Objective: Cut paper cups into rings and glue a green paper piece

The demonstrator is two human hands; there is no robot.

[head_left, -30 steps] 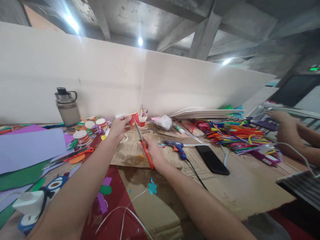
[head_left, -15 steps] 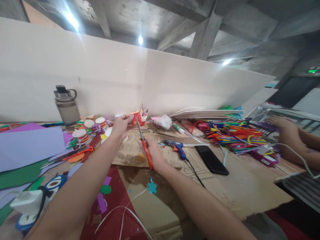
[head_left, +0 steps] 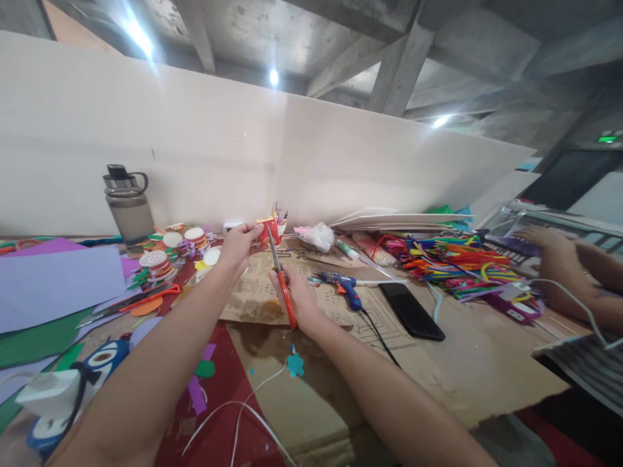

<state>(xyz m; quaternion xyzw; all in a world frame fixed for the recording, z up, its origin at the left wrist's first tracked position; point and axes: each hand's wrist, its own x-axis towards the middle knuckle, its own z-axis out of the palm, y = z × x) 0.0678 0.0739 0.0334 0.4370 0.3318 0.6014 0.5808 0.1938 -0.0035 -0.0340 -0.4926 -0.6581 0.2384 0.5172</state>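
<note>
Brown cardboard (head_left: 452,370) is lying beneath a concrete ceiling (head_left: 316,39); above the cardboard, the left hand (head_left: 238,250)'s fingers are pinching a red, yellow-edged paper piece (head_left: 264,235), the right hand (head_left: 300,295)'s curling around orange-handled scissors (head_left: 286,298).

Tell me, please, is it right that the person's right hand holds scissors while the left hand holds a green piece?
Not quite: the piece in the left hand is red, not green, as the head view shows. The right hand does hold scissors.
</note>
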